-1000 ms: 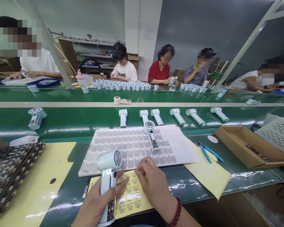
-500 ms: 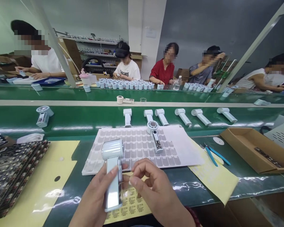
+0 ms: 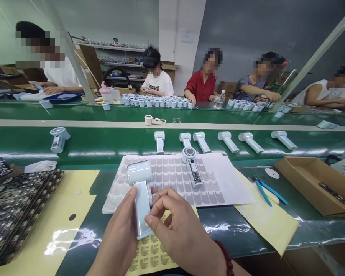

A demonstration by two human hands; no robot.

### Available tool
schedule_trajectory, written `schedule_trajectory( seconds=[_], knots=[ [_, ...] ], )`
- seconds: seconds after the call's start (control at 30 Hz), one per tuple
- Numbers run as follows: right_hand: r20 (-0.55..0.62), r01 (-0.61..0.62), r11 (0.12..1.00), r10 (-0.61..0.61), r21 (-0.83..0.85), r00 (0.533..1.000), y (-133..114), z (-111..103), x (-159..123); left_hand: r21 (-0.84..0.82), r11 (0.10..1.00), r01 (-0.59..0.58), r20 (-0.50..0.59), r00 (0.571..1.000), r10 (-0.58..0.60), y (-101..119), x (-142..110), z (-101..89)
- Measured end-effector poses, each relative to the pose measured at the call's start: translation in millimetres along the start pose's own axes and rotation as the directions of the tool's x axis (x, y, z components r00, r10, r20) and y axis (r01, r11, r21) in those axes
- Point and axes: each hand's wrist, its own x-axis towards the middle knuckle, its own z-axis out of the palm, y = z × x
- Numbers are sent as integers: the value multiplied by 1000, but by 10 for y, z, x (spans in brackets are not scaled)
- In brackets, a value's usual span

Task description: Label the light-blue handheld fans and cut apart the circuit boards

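A pale blue handheld fan (image 3: 142,209) stands tilted in front of me, its round head up. My left hand (image 3: 119,234) is wrapped around its handle from the left. My right hand (image 3: 184,230) has thumb and fingers pinched together at the handle's right edge; whatever is between the fingertips is hidden. Behind the fan lies a white sheet (image 3: 232,188) with rows of grey film stickers. On that sheet rests another handheld fan (image 3: 193,170), its dark patterned panel facing up. Under my hands is a yellow sheet of small printed labels (image 3: 143,262).
Several pale fans (image 3: 228,142) lie along the green conveyor (image 3: 126,143). Left are stacked dark panel strips (image 3: 20,214) on yellow paper. Blue-handled pliers (image 3: 268,191) and a cardboard box (image 3: 307,191) sit right. Several co-workers work across the line.
My right hand has moved left against the handle; the fan has risen slightly and its handle has turned. A clear piece seen earlier by the right fingertips no longer shows. The view has shifted slightly.
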Motion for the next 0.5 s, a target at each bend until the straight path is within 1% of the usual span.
schedule_trajectory(
  seconds=[0.03, 0.1, 0.17, 0.23, 0.3, 0.33, 0.37, 0.4, 0.43, 0.5],
  knots=[
    [-17, 38, 999, -38, -37, 999, 26, 14, 3, -4, 1000, 9, 11, 1000, -9, 1, 8, -7],
    [-53, 130, 985, -136, -115, 989, 77, 38, 13, -19, 1000, 11, 69, 998, -9, 0, 5, -22],
    [-89, 207, 972, -217, -115, 972, 113, 47, 26, -20, 1000, -4, 139, 990, 7, 0, -27, -32],
    [-160, 222, 975, -217, 14, 963, 128, 35, 35, 7, 1000, -31, 197, 980, 29, 13, -67, -35],
    [-272, 223, 956, -167, 190, 948, 131, -8, 34, 51, 998, -42, 237, 971, 29, 64, -63, -31],
    [-333, 234, 941, -145, 245, 932, 136, -47, 29, 80, 996, -50, 247, 969, 29, 110, -26, -25],
    [-387, 249, 932, -134, 264, 912, 147, -99, 22, 116, 991, -63, 251, 967, 32, 174, 42, -13],
    [-433, 261, 933, -134, 248, 891, 168, -169, 14, 159, 984, -85, 254, 966, 42, 253, 142, 8],
    [-477, 257, 945, -134, 202, 869, 200, -256, 4, 206, 973, -108, 249, 967, 55, 347, 273, 38],
    [-555, 183, 982, -124, 51, 823, 305, -484, -13, 267, 952, -148, 209, 973, 93, 558, 603, 134]
  ],
)
